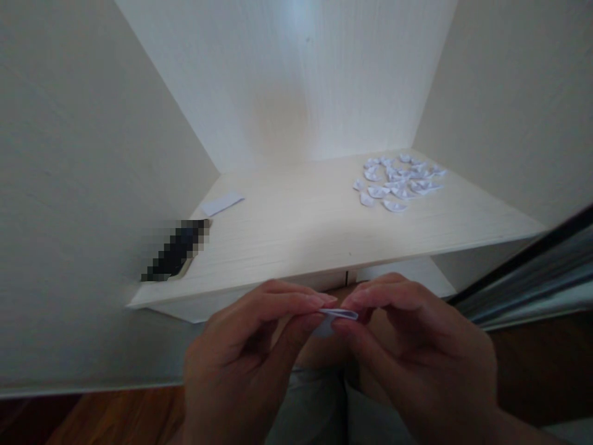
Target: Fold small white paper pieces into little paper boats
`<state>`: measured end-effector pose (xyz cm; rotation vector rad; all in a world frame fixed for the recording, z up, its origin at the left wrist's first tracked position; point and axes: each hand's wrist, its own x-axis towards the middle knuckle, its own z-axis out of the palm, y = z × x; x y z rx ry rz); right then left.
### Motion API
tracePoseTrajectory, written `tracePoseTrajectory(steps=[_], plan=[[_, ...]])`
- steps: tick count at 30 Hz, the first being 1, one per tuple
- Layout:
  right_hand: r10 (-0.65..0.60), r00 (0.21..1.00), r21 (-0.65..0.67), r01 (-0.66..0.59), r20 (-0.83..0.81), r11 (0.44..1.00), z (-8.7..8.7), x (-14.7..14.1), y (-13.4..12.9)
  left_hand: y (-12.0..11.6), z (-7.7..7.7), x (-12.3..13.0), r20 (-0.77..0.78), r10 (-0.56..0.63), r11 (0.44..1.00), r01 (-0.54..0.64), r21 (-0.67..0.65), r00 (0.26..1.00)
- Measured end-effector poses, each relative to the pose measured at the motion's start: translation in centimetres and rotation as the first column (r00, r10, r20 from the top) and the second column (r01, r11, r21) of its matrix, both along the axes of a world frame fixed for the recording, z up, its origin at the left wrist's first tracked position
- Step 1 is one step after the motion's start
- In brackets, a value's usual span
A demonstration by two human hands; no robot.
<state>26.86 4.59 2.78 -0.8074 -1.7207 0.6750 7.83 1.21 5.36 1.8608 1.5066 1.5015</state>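
Between my two hands is a small piece of folded white paper (340, 314), held just in front of the shelf's front edge. My left hand (252, 340) pinches its left end between thumb and fingers. The thumb and fingers of my right hand (417, 346) close on its right side. The paper's upper edge shows a narrow gap between its layers; part of it is hidden by my fingertips. Farther back on the right lie several small folded paper boats (396, 176) in a loose group.
A pale wooden shelf (278, 235) stands between side walls and a back panel. On its left lie a flat white paper (223, 203) and a dark phone-like object (178, 250), partly pixelated. A lower shelf (417, 275) shows beneath the front edge.
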Motion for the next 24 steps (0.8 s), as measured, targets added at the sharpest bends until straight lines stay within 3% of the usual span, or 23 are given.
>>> tracePoseTrajectory(steps=[6, 13, 24], plan=[[0.039, 0.999, 0.038, -0.038, -0.037, 0.999, -0.17, 0.11, 0.01, -0.16, 0.09, 0.12, -0.003, 0.05, 0.999, -0.05, 0.001, 0.999], [0.071, 0.995, 0.071, -0.067, -0.065, 0.995, -0.16, 0.06, 0.12, -0.62, -0.66, 0.3, 0.191, 0.054, 0.999, -0.051, -0.02, 0.98], [0.074, 0.986, -0.025, -0.079, -0.15, 0.997, 0.0, -0.44, -0.71, -0.63, -0.32, -0.27, 0.049, 0.012, 0.997, -0.016, 0.076, 0.999]])
